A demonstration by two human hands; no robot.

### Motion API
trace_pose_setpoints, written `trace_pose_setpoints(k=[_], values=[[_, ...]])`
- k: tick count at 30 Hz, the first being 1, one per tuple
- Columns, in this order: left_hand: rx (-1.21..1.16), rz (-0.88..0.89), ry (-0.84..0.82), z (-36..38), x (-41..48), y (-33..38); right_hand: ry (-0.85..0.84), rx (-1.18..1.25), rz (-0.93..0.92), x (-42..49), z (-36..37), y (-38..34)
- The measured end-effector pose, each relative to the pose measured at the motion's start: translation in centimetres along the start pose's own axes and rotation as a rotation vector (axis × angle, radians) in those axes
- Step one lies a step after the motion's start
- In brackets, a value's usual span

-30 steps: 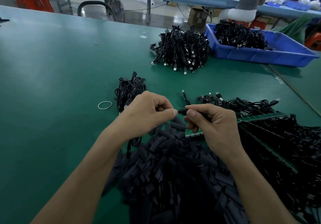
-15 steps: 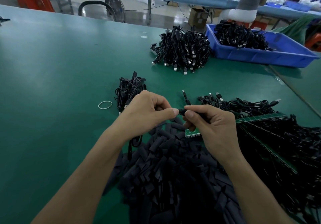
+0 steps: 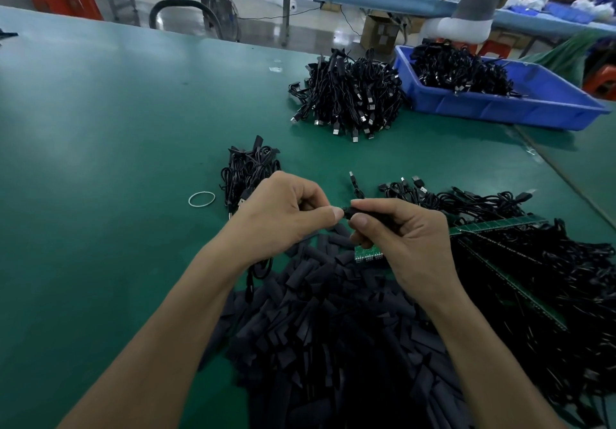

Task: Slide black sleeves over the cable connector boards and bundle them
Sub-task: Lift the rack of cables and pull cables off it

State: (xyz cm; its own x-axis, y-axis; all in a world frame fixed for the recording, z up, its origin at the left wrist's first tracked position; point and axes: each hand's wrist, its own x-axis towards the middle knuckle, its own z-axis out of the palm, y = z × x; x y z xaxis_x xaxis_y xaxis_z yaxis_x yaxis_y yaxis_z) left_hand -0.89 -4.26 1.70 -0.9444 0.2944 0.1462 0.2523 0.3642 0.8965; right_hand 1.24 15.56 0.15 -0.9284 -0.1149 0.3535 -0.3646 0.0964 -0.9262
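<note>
We are working over a dark green table mat (image 3: 100, 122), and our two hands meet just above a heap of loose flat black sleeves (image 3: 320, 335) that spreads from under our wrists toward the near edge. Our left hand (image 3: 283, 212) is curled closed with thumb and forefinger pinched at its tip, and our right hand (image 3: 403, 238) is closed around a short black sleeve (image 3: 366, 211) that pokes out between its thumb and forefinger toward the left fingertips; whether a connector board is already inside that sleeve we cannot tell, since the fingers cover it. Just beneath the right hand a strip of small green connector boards (image 3: 368, 256) shows, and more long green board strips (image 3: 500, 225) lie to the right among a tangle of thin black cables (image 3: 550, 278) still waiting for us. We judge the job to be somewhere in its middle. Behind our left hand sits a small coiled bunch of black cables (image 3: 248, 170), seemingly one bundle in the making, with a pale rubber band (image 3: 201, 199) lying free just beside it on the mat, so that bundle looks not yet tied. Farther back a larger mound of black cables with metal plugs (image 3: 350, 95) rests next to a blue plastic bin (image 3: 520, 105) also filled with cables; those look like finished or staged stock, though we cannot say which. Given the size of the sleeve heap and the unsleeved tangle at right, much remains: sleeving, gathering and banding.
</note>
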Motion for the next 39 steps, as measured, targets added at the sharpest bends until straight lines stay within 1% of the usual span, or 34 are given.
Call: trace_pose_setpoints(k=[4,7,10,12,17,21,25,27,30,32,39], values=[[-0.027,-0.018,0.049,0.2,0.1,-0.3,-0.028,-0.047,0.025,0.0,-0.2,-0.3],[-0.033,-0.024,0.069,0.5,0.2,-0.4,-0.012,-0.081,0.0,0.2,-0.2,-0.3],[-0.055,-0.024,0.073,0.4,0.3,-0.5,0.006,-0.018,-0.002,0.1,0.2,-0.3],[-0.072,-0.036,0.065,0.3,0.3,-0.5,0.014,0.002,0.011,0.0,0.5,-0.3],[-0.09,-0.042,0.038,0.4,0.3,-0.4,0.048,-0.031,-0.01,0.1,0.5,-0.1],[-0.073,-0.026,-0.036,0.6,0.2,-0.2,0.015,-0.047,0.004,0.1,0.3,-0.2],[-0.078,-0.036,-0.051,0.6,0.1,0.0,0.017,-0.069,-0.005,0.1,0.4,-0.4],[-0.087,-0.052,-0.06,0.6,0.0,-0.1,0.076,-0.093,0.001,0.1,0.4,-0.4],[-0.087,-0.065,-0.047,0.6,0.1,-0.1,0.282,-0.107,0.033,0.0,0.4,-0.2],[-0.067,-0.061,-0.028,0.7,0.1,-0.1,0.371,-0.094,0.032,-0.1,0.7,-0.1],[0.002,-0.009,0.004,0.8,0.0,-0.1,0.393,-0.056,0.024,-0.2,1.9,0.1]])
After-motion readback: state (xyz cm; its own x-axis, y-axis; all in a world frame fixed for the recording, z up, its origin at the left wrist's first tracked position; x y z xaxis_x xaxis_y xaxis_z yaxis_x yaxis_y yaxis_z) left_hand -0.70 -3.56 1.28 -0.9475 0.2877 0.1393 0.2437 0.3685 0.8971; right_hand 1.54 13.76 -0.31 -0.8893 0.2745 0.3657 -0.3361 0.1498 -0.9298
